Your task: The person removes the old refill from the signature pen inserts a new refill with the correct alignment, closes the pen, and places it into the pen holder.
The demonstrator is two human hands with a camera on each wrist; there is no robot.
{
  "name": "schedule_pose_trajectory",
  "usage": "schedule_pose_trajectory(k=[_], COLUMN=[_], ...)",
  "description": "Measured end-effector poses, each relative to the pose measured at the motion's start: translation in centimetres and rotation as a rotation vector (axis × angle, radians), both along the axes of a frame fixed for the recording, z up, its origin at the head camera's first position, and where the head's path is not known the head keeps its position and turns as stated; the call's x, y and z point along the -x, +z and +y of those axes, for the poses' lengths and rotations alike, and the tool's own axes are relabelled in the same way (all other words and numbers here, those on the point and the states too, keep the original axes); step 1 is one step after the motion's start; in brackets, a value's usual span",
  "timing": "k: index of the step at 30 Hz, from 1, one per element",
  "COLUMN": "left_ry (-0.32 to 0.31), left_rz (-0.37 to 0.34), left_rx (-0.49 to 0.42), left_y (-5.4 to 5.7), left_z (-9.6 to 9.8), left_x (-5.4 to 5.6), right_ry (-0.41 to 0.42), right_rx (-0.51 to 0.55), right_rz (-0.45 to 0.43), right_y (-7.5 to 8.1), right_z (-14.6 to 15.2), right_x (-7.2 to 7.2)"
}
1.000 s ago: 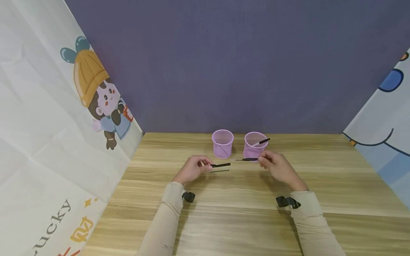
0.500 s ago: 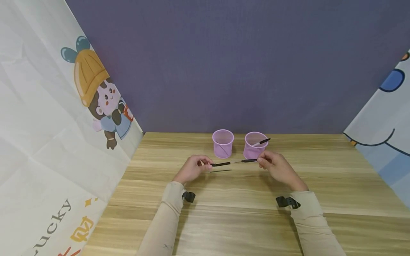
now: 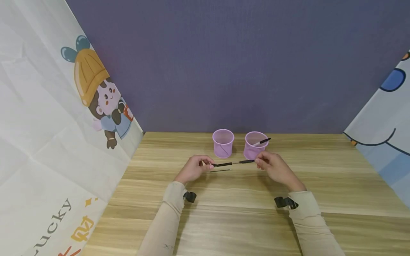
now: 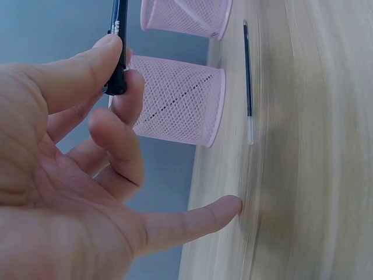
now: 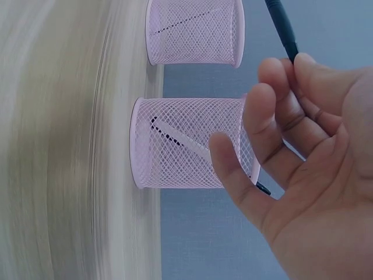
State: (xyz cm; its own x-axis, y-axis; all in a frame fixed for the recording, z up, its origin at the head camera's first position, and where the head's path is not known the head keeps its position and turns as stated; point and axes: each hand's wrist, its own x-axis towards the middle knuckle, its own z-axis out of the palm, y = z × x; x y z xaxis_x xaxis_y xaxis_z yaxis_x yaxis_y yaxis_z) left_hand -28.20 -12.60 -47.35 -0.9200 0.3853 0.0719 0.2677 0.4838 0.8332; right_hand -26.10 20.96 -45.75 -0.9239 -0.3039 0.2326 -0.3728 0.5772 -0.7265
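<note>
My left hand pinches a black pen barrel by its clip end, between thumb and fingers. In the left wrist view the barrel shows small white lettering, and the little finger is stretched out near the table. With thumb and fingertips my right hand pinches the narrow end of the pen's dark front section. A thin rod, apparently a refill, juts from that section and meets the barrel's open end; how far it reaches inside is hidden. A separate pen refill lies on the table just below.
Two pink mesh cups stand behind the hands by the dark backdrop. A thin dark rod shows inside the left one. The right cup holds a pen with a black end sticking out. Printed sheets hang at both sides.
My right hand has moved slightly left with the front section, and its thin rod now touches the barrel's end where a gap showed before. My left hand has barely moved.
</note>
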Motion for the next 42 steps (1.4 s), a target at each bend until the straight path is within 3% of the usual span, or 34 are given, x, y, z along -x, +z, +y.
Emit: schedule_pose_trajectory(k=[13,28,42], left_ry=[-0.006,-0.030,-0.025], left_rz=[0.004,0.060,0.057], left_rx=[0.016,0.010,0.010], left_y=[-0.1,-0.2,-0.2], left_z=[0.3,1.0,1.0], left_x=[0.0,-0.1,-0.2], right_ry=[-0.004,0.012,0.019], right_rx=[-0.030,-0.019,-0.015], right_rz=[-0.007,-0.025,-0.008], right_y=[-0.1,-0.2,-0.3], right_z=[-0.6,-1.2,-1.2], right_x=[0.0,0.0,0.0])
